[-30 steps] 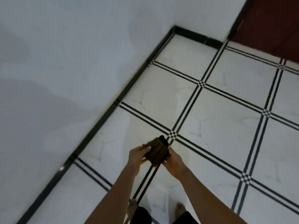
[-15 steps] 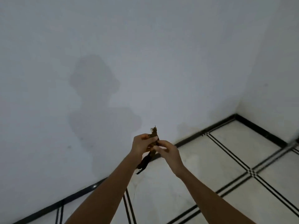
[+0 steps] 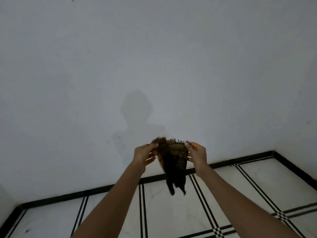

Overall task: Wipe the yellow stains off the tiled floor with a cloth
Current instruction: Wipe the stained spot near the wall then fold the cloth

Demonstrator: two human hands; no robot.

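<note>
A dark brown and black cloth with a frayed top edge hangs in the air in front of a white wall. My left hand pinches its upper left corner and my right hand pinches its upper right corner, so the top edge is spread between them. The lower part of the cloth dangles to a point above the white tiled floor. No yellow stain shows on the visible tiles.
The white wall fills most of the view, with my shadow on it. A black skirting strip runs along its foot. A room corner lies at the right, by the tiles with black double lines.
The view has swung up from the floor to the wall. The cloth, bunched between both hands before, is now pulled open, with my hands moved apart.
</note>
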